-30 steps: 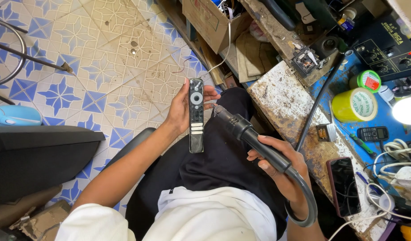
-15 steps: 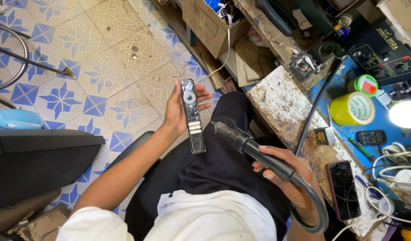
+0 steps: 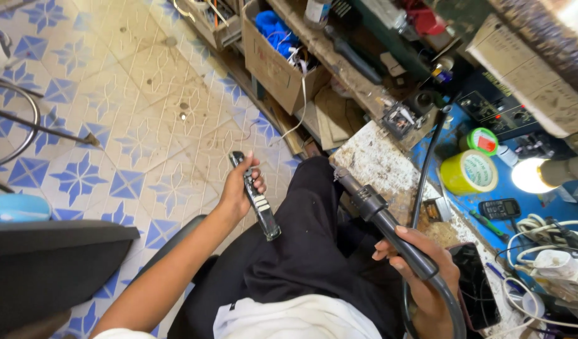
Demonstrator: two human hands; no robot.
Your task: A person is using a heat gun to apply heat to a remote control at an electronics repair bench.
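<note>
- Black remote control (image 3: 255, 199) — long and slim — is gripped in the left hand (image 3: 240, 188), fingers curled round its upper half, held out above the blue-and-cream tiled floor (image 3: 132, 107) beside the person's knee.
- Right hand (image 3: 420, 270) is closed round the handle of a black hot-air tool (image 3: 380, 220), nozzle aimed up-left, over the lap.
- Nearby, at the near edge of the workbench (image 3: 376, 164), a dark phone (image 3: 476, 285) lies just beside that hand — a yellow tape roll (image 3: 469, 172) sits farther in.

Left hand (image 3: 238, 188) grips slim remote (image 3: 255, 196); right hand (image 3: 424, 276) holds black hot-air wand (image 3: 383, 223) over lap.
</note>
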